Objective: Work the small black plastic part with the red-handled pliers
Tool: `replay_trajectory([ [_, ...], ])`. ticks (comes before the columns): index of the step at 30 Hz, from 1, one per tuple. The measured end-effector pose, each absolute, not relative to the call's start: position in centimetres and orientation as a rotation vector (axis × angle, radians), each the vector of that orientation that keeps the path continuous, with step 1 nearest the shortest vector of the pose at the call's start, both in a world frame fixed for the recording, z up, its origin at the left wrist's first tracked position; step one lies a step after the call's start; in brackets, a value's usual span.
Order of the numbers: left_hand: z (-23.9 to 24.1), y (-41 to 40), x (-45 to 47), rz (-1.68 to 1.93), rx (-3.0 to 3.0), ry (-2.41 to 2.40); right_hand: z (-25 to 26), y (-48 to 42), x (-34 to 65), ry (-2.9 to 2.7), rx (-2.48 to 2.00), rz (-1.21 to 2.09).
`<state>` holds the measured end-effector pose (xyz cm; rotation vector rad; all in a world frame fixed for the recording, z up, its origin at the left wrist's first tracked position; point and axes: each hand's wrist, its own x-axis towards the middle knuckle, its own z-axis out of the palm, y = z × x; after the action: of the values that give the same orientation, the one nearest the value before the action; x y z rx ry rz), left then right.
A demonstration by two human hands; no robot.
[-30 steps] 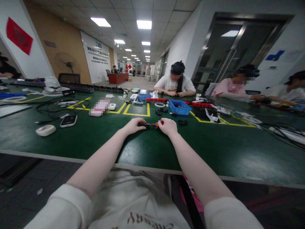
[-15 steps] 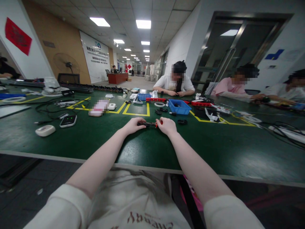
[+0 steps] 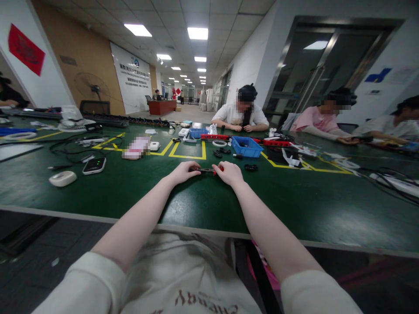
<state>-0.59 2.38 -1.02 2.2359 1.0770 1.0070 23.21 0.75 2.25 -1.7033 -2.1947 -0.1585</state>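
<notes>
If the right hand (image 3: 231,173), closed on the red-handled tool (image 3: 212,171), twists, the dark piece (image 3: 196,170) pinched in the left hand (image 3: 183,172) could slip.

Right between the left hand (image 3: 185,172) and the right hand (image 3: 231,173) sits the tool (image 3: 207,170)! Beyond them on the table (image 3: 196,209), a bin (image 3: 251,151), a ring (image 3: 219,143) to its left, a cable bundle (image 3: 251,167) in front; behind the bin, across the table, a person (image 3: 258,115)!
</notes>
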Motion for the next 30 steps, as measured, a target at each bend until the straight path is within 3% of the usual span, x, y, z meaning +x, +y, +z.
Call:
replay_trajectory([
  [30,-0.82,2.19,-0.69,1.051,2.321,1.113,2.97,0.64,23.77,-2.363,-1.764,0.080],
])
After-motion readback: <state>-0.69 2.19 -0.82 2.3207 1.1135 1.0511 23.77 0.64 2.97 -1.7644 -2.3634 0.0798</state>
